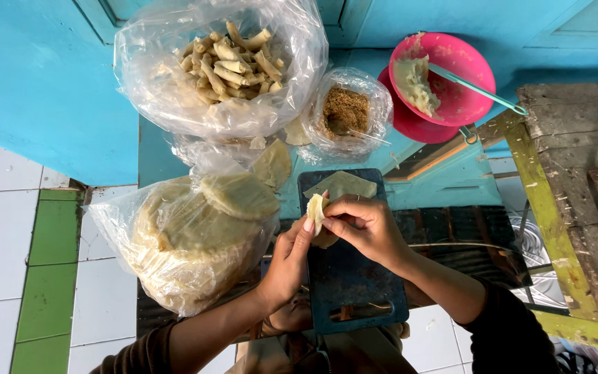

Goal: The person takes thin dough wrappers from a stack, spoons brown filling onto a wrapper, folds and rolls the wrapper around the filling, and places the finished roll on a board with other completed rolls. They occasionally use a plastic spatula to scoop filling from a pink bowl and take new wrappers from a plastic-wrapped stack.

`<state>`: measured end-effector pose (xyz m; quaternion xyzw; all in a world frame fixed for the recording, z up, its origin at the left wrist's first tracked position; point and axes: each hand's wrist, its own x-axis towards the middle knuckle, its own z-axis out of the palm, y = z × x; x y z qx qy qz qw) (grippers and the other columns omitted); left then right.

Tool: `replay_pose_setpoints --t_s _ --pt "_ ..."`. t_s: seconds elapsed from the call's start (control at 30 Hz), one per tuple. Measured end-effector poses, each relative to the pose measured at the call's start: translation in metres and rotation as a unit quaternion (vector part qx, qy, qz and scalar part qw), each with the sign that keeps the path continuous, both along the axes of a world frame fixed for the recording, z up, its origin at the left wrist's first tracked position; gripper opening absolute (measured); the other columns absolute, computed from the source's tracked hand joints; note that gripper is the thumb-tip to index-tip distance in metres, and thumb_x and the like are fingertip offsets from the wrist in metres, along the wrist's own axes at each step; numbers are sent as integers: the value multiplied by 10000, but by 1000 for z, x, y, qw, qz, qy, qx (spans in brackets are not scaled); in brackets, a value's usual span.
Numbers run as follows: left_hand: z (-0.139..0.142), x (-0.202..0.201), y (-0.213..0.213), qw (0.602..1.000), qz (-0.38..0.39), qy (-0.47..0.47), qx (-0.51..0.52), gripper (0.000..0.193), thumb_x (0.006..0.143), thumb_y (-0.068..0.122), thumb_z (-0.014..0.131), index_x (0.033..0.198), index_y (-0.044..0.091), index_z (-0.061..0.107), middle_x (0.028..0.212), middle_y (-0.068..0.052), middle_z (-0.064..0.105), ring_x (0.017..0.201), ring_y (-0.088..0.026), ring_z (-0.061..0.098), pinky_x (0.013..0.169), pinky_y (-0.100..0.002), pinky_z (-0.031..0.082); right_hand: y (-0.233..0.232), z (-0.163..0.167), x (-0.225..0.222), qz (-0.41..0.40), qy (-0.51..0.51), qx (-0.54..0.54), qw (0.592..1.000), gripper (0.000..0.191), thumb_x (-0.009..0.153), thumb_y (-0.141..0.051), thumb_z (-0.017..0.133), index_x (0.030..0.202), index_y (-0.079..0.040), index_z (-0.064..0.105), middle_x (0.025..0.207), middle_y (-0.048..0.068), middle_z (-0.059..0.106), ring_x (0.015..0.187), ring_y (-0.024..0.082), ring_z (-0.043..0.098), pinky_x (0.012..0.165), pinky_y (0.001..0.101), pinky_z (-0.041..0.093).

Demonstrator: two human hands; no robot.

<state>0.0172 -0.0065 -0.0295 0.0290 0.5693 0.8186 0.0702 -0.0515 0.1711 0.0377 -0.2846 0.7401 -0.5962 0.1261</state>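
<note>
**Both hands pinched on a small wrapper above the board**

The left hand (291,255) and right hand (367,227) meet over the dark cutting board (354,284), fingertips together on a pale, half-folded wrapper (316,210). The wrapper stands nearly upright between them, its long axis pointing away from the person, with the right hand's fingers on its right edge and the left thumb at its base. Just beyond, a flat wrapper sheet (344,184) lies on the board. To the left sits a bagged stack of wrappers (188,242); farther off are a bag of finished rolls (226,62), a small bag of brown crumbs (346,111), and a pink bowl (455,86) with a spoon (475,88), all on the table (444,187).
</note>
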Motion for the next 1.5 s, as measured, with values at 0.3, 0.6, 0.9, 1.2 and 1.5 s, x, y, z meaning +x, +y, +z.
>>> replay_pose_setpoints --t_s 0.3,0.6,0.9,1.2,1.5 --pt "29 -1 -1 997 2 64 -48 559 1095 368 427 1520 8 468 1575 -58 520 1356 -115 495 1158 -325 381 -1 -2 7 -4 35 -12 999 173 997 -83 679 1101 50 643 1055 52 719 970 90 715 820 251 623" --pt "28 -2 -5 997 -56 59 7 589 1046 359 554 1487 -24 481 1620 -63 440 1398 -166 478 1170 -366 376 0 4 4 -23 169 51 984 135 901 -57 786 1004 -5 715 963 58 724 877 134 742 758 246 588" --pt "-27 -8 4 992 -20 -68 104 501 1081 404 522 1297 -23 672 1065 -36 707 966 -106 612 873 -308 502 -7 3 5 -50 265 57 961 153 877 -68 821 975 -7 721 896 67 717 868 137 734 844 270 584" --pt "-1 -6 -3 977 51 -79 193 546 1077 354 322 1460 31 540 1320 -30 661 1056 -91 622 919 -263 509 8 -17 0 -12 -43 -76 996 128 996 -87 685 1062 21 661 1040 36 661 907 79 678 781 226 588" --pt "42 -12 -9 955 92 -80 270 595 1067 327 298 1525 -31 427 1534 -104 546 1331 -175 590 1098 -325 482 13 -40 -23 -142 -385 -301 861 181 1002 -188 552 1090 -40 609 1073 99 719 967 187 706 900 350 575"
